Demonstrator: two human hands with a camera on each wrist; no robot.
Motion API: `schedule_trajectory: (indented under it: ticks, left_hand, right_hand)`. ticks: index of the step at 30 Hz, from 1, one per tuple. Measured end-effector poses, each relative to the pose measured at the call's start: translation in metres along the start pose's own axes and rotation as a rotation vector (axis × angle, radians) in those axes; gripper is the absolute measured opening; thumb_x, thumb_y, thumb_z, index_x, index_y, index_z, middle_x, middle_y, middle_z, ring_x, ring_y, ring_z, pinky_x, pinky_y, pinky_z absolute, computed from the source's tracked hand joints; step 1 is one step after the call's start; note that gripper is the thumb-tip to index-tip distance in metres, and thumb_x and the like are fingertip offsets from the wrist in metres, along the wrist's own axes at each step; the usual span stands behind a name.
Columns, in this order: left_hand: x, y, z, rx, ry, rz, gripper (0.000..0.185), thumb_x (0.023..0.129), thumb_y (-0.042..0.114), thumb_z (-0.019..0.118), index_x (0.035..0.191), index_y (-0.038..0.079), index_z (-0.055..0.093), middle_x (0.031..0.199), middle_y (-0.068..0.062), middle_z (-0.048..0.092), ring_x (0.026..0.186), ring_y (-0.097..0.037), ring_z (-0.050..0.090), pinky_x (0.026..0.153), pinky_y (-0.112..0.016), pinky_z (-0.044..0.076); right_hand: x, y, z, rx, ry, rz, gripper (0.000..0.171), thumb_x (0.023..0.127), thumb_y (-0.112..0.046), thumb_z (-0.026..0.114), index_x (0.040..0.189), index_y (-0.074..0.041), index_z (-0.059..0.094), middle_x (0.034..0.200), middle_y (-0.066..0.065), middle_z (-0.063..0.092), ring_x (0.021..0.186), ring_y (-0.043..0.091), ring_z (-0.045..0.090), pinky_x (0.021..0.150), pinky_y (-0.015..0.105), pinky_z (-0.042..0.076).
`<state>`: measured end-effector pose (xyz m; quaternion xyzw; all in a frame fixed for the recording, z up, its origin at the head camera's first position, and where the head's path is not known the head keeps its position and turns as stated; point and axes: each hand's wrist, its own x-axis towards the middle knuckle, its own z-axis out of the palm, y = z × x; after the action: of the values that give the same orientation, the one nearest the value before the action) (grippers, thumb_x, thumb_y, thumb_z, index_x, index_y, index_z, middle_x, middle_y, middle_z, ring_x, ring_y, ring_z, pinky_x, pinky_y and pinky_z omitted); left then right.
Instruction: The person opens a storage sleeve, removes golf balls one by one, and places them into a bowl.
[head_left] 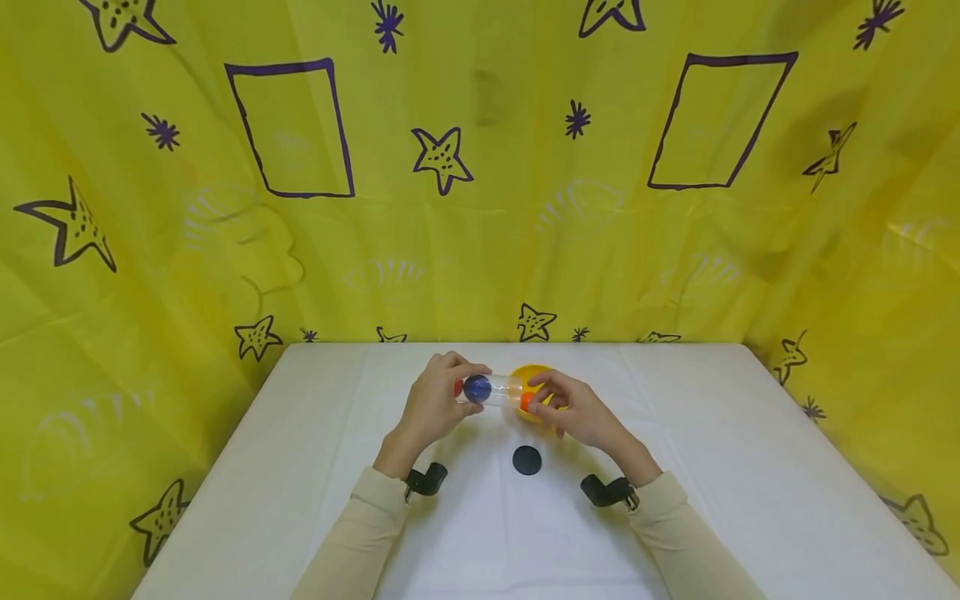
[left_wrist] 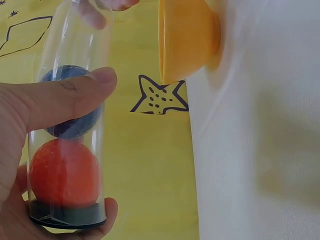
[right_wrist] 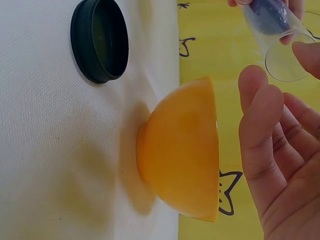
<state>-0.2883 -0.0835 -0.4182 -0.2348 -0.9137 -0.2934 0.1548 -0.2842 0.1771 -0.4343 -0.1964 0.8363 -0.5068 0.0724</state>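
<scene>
My left hand grips a clear tube around its lower part. Inside the tube, a red ball sits against the dark end cap, with a blue ball above it, partly covered by the thumb. The tube lies roughly level and its uncapped mouth faces right. My right hand hovers over a yellow-orange bowl, close by that mouth, fingers loosely bent. The right wrist view shows nothing between its fingers. An orange ball shows beside the right fingertips, apparently in the bowl.
A loose dark round lid lies on the white-covered table, in front of the bowl, hollow side up. A yellow curtain with drawn stars stands behind the table and at both sides.
</scene>
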Motion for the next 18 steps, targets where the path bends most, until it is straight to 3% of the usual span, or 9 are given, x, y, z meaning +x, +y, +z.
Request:
schedule_trajectory:
  ticks: [11,18]
  left_hand:
    - [-0.0003,0.0014,0.0006,0.013,0.004,-0.013,0.051,0.071,0.013,0.094,0.118,0.024,0.077,0.109,-0.001,0.066,0.100,-0.019,0.054,0.079,-0.031,0.049]
    - [-0.0001,0.0016,0.0006,-0.009,0.000,-0.026,0.050,0.072,0.012,0.094,0.117,0.024,0.077,0.110,-0.002,0.066,0.105,-0.022,0.055,0.084,-0.035,0.054]
  right_hand:
    - [-0.0009,-0.0001,-0.0001,0.001,-0.008,-0.015,0.040,0.096,-0.021,0.073,0.129,-0.004,0.057,0.104,0.013,0.068,0.076,0.048,0.060,0.054,0.043,0.055]
    - [-0.0013,-0.0003,-0.0008,0.010,-0.018,-0.017,0.041,0.096,-0.021,0.072,0.130,-0.003,0.056,0.104,0.013,0.068,0.077,0.049,0.060,0.054,0.044,0.055]
